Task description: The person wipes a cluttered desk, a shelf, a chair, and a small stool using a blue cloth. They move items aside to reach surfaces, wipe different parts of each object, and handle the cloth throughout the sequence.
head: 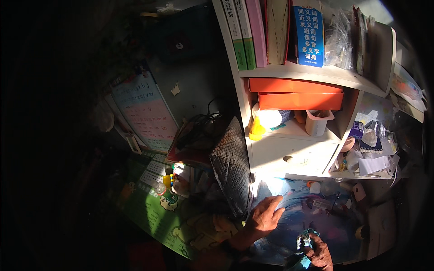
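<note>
My left hand [265, 216] reaches over a blue patterned desk mat [288, 218], its fingers a little apart and nothing seen in them. Lower right, my right hand [319, 252] grips a crumpled blue-and-white cloth or wrapper [303, 240]; which of the two, I cannot tell. Part of this bundle hangs in shadow below the fingers. Close by my left hand leans a dark bag with a scale-like texture [232, 166]. Small items, among them an orange-and-white piece [314, 187], lie on the mat beyond my hands.
A white shelf unit [295, 154] holds books [278, 32], orange boxes [300, 101] and a plastic cup [318, 123]. Clutter with a spiral notebook [371, 146] sits at right. A tape roll [360, 232] lies near the mat's right edge. Left is a green printed mat [156, 215] with a bottle [159, 188].
</note>
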`<state>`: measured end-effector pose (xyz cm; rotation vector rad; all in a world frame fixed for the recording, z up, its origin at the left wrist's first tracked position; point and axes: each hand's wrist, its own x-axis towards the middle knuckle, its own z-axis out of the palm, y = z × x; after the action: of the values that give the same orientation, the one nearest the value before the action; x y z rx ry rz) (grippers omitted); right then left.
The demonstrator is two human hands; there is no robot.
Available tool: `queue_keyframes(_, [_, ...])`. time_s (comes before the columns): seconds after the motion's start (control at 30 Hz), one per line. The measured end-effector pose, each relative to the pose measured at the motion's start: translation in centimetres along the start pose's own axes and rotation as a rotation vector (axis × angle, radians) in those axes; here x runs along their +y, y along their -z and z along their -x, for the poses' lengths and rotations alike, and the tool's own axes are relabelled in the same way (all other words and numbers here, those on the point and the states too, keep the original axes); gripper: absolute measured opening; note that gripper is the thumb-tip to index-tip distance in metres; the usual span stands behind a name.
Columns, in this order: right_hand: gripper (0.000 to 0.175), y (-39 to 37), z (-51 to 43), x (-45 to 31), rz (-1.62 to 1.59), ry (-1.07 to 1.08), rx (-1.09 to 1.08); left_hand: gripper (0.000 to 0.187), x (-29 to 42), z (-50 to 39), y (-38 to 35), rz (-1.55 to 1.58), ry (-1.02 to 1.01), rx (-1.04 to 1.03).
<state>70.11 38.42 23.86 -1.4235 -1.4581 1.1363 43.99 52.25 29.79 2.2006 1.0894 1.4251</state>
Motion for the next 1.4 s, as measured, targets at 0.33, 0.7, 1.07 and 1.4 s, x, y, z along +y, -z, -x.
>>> queue_keyframes(0.33, [0.042,-14.8,0.8,-5.5,0.166,-0.078,-0.315,0.078,2.2,18.5,7.7,0.676,0.751,-0.489])
queue_keyframes(0.7, [0.061,-31.9,3.4,-10.5,-0.032,-0.310,-0.792,0.048,-4.4,34.4,17.5,0.700,0.819,-0.080])
queue_keyframes(1.07, [0.047,-31.2,3.7,-3.7,0.504,-0.039,-0.938,0.030,-8.7,44.0,27.5,0.316,1.366,0.222])
queue_keyframes(1.4, [0.030,-31.2,7.2,1.8,0.522,0.079,-0.742,0.029,-17.1,45.5,39.5,-0.406,1.036,0.304])
